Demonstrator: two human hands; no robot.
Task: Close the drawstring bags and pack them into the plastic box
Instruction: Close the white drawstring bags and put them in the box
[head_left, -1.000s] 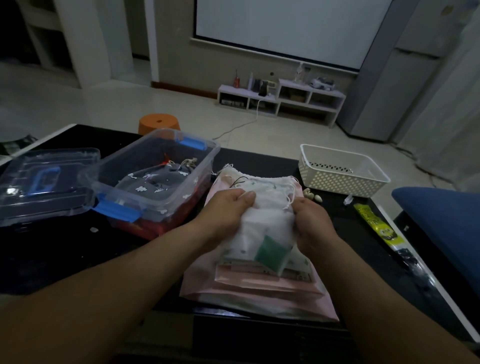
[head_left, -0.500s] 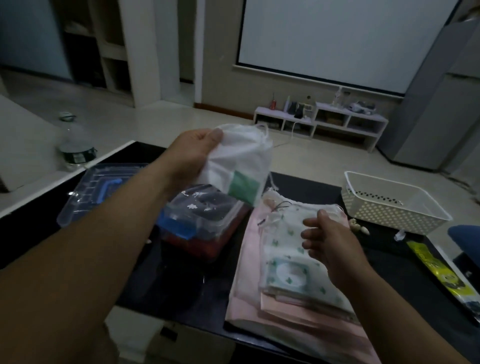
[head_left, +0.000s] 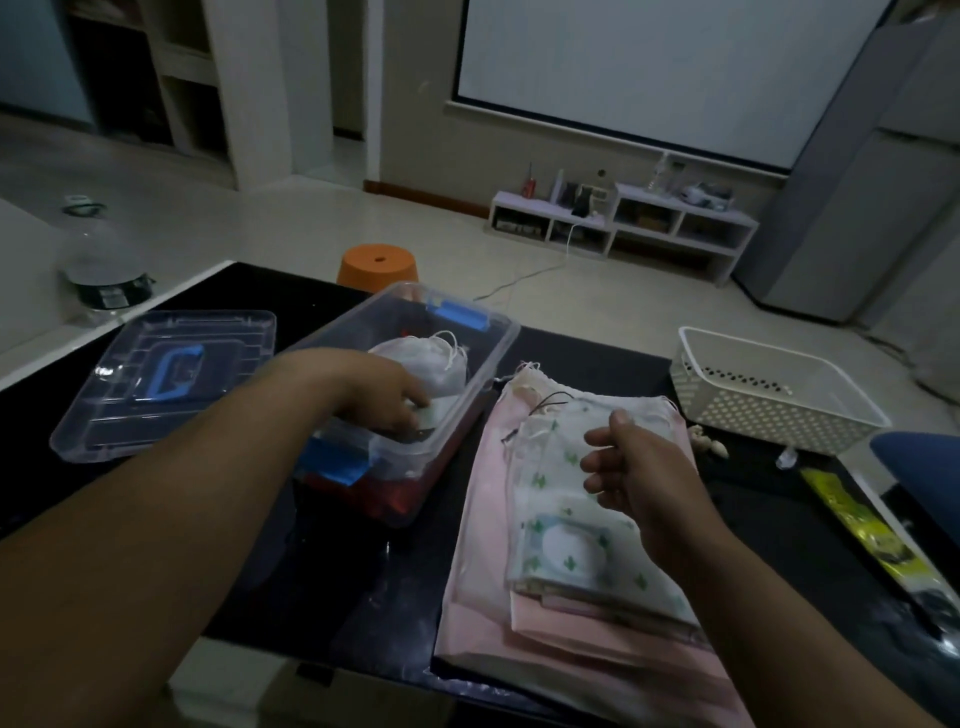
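One wide head-worn camera looks forward and down, close over the dark tabletop (head_left: 260, 561), room beyond.

Dim, bluish indoor light, grainy and soft throughout, with wide-angle bending at the edges.

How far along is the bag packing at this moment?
Done: red fabric already shows low in the clear plastic box with blue latches. In hand: the left hand rests on a white drawstring bag, top cinched, inside the box. Left: the cactus-print bag and pink bags stacked below the empty right hand; the clear lid lies off beside the box.
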